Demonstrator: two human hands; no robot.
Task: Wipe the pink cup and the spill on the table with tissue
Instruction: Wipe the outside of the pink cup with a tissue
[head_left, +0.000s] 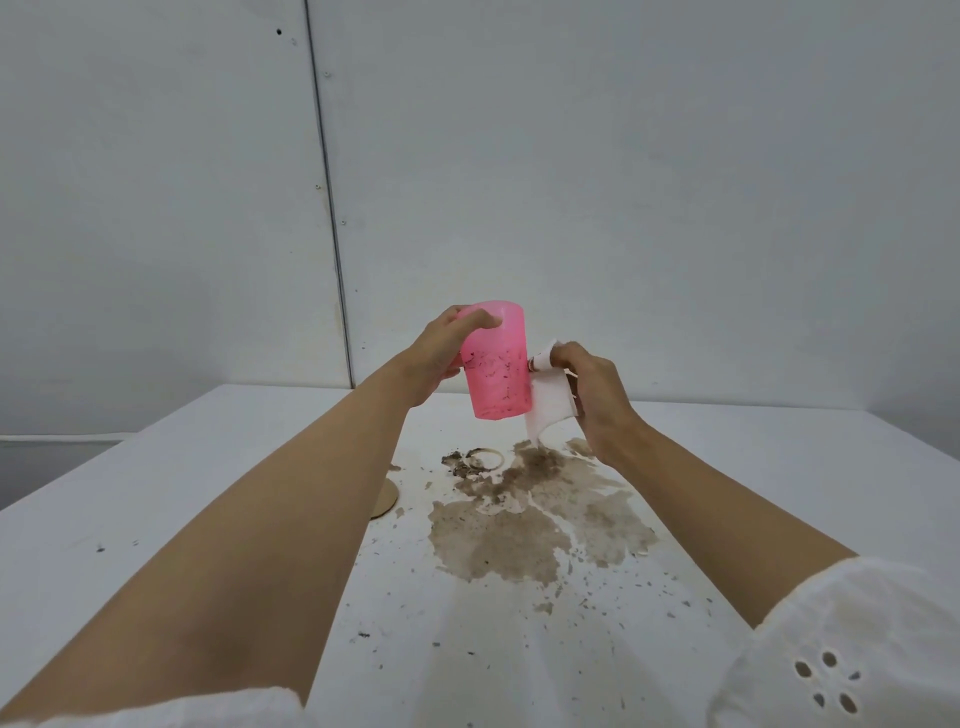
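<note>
Plain grey-white panel wall (571, 156) w/ vertical seam (326, 192) & screw heads; white table (130, 519) against it; even, soft light.

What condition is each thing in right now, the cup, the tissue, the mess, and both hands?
Pink cup: held up off the table, dark specks stuck on it.
Tissue: white, against the cup's side.
Spill: brown, wet-looking, unwiped on the table.
Left hand: gripping the cup.
Right hand: pinching the tissue.
</note>
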